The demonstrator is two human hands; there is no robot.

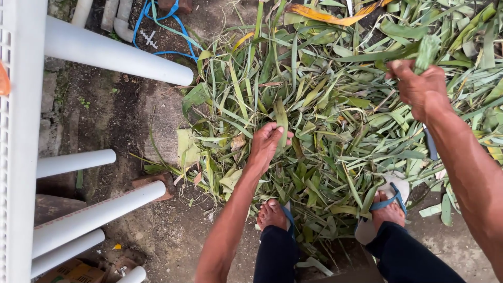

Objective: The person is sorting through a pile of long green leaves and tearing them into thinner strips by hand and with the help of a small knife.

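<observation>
You see matt, fibrous green leaves (325, 131) heaped on rough, damp earth (105, 115). Beside them, the white chair legs (110, 52) look like smooth, slightly glossy plastic.
</observation>
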